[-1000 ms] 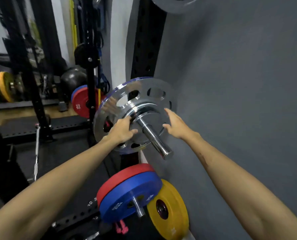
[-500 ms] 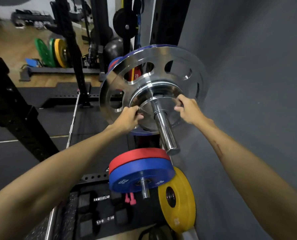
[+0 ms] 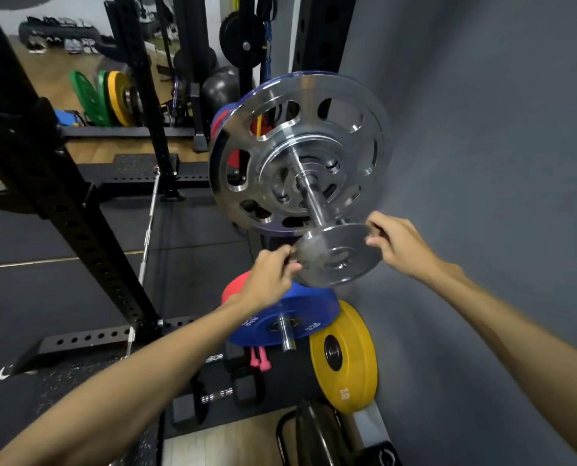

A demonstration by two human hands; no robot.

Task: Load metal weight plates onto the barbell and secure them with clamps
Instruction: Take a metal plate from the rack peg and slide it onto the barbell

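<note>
A large chrome plate (image 3: 270,105) with cut-out holes sits on the barbell sleeve (image 3: 310,203), with smaller chrome plates stacked at its hub. A small chrome plate (image 3: 339,255) hangs at the sleeve's outer end, blurred by motion. My left hand (image 3: 273,275) grips its left rim and my right hand (image 3: 396,245) grips its right rim. Whether the small plate is still on the sleeve tip I cannot tell. No clamp shows on the sleeve.
Below, a storage peg carries a red plate (image 3: 235,287) and a blue plate (image 3: 300,309); a yellow plate (image 3: 346,358) leans on the grey wall (image 3: 482,163). Black rack uprights (image 3: 78,213) stand left. A bare barbell (image 3: 147,230), dumbbells and green plates (image 3: 88,95) lie beyond.
Both hands have pulled the small chrome plate from the hub outward along the sleeve to its end. My view has dropped lower and closer.
</note>
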